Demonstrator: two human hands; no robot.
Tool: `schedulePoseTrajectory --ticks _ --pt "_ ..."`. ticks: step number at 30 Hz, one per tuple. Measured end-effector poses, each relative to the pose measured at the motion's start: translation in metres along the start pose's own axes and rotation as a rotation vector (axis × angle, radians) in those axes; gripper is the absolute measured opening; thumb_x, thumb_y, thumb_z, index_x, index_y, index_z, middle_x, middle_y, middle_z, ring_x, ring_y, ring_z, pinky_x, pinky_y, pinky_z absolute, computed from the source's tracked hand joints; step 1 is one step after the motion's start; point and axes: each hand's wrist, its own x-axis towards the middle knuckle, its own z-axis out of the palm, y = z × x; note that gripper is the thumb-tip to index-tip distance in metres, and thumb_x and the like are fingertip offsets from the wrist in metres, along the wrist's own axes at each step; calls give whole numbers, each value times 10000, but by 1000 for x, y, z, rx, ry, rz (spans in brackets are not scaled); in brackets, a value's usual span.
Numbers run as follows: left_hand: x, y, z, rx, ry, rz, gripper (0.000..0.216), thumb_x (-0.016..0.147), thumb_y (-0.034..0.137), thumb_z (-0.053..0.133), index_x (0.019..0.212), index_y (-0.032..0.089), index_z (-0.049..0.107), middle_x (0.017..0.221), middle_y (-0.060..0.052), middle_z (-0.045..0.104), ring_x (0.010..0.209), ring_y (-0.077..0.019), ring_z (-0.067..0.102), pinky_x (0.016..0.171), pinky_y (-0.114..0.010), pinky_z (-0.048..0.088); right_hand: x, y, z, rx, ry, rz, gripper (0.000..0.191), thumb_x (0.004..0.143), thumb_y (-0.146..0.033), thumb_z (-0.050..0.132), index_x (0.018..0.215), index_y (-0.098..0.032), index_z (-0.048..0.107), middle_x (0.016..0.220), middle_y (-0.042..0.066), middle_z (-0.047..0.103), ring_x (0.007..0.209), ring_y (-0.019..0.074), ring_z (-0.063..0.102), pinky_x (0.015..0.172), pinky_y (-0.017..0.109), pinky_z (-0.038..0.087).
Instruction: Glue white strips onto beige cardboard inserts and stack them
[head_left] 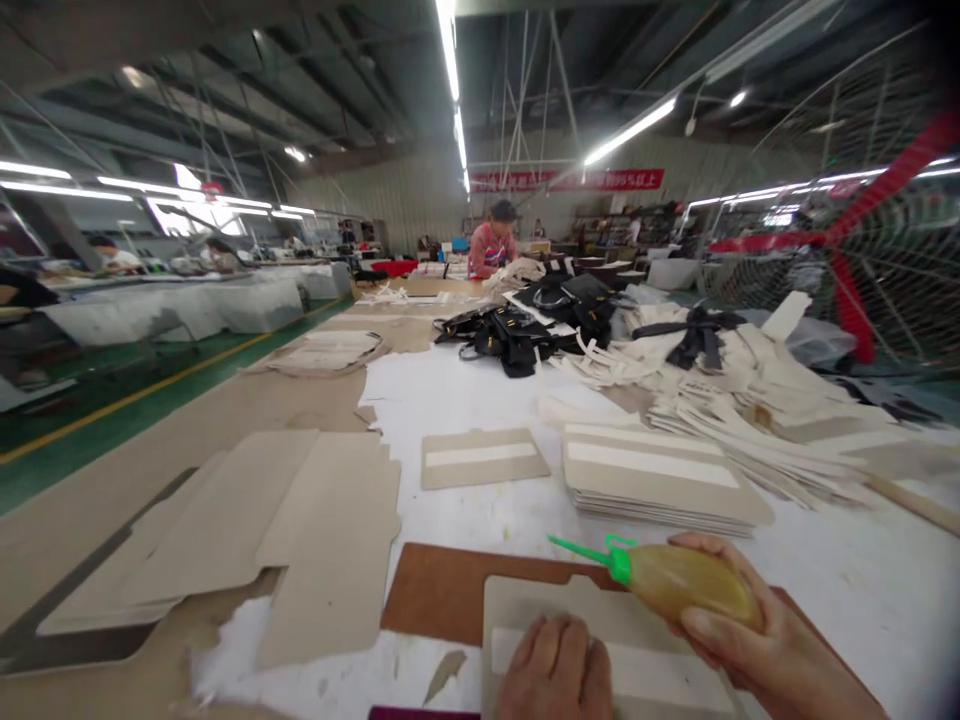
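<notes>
My right hand (757, 630) is wrapped around a yellowish squeeze bottle of glue (686, 582) with a green nozzle that points left over the work. My left hand (556, 668) lies flat, fingers together, on a beige card piece (525, 610) with a white strip across it. That piece rests on a brown board (442, 595) at the near table edge. Just beyond sit a single beige card with a white strip (484, 458) and a stack of the same cards (660, 480).
Flat beige card sheets (247, 530) lie to the left. Heaps of cream cut pieces (757, 390) and black bags (525, 330) fill the table farther back. A person in pink (491, 245) works at the far end. A large fan (862, 250) stands at right.
</notes>
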Motion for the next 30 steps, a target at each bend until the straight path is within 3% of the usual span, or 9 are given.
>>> schedulePoseTrajectory --ticks 3,9,15,21,30 --pt "4 2 -8 75 140 81 526 933 614 643 1174 148 683 1125 -98 742 1021 -265 696 943 -372 610 4 -1 -7 -158 -27 -45 660 732 -608 767 1251 -287 516 912 29 735 686 225 639 579 316 544" --pt "13 17 -50 19 -18 2 524 992 568 575 1272 130 643 1265 -108 701 1170 -274 634 1084 -397 528 13 -1 -14 -412 13 -147 673 644 -632 816 1174 -278 600 1088 70 752 931 308 731 760 381 639" --pt "23 22 -73 -58 -122 -30 463 999 506 598 1246 118 647 1268 -111 693 1183 -270 622 1114 -397 508 5 -19 3 -513 -80 -249 541 700 -587 798 1116 -289 624 974 32 733 800 256 715 709 354 637" --pt "25 23 -76 -128 -147 -56 447 1007 447 588 1295 108 628 1275 -116 679 1210 -282 608 1143 -424 489 7 -20 22 -542 -283 -422 356 833 -459 744 1114 -282 614 1035 33 686 904 237 693 754 332 611" --pt "23 22 -72 -127 -58 -43 495 999 458 598 1342 102 608 1278 -115 679 1240 -275 590 1169 -382 462 16 -15 34 -630 -449 -515 319 942 -416 686 1203 -308 538 1091 12 638 946 203 669 805 345 576"
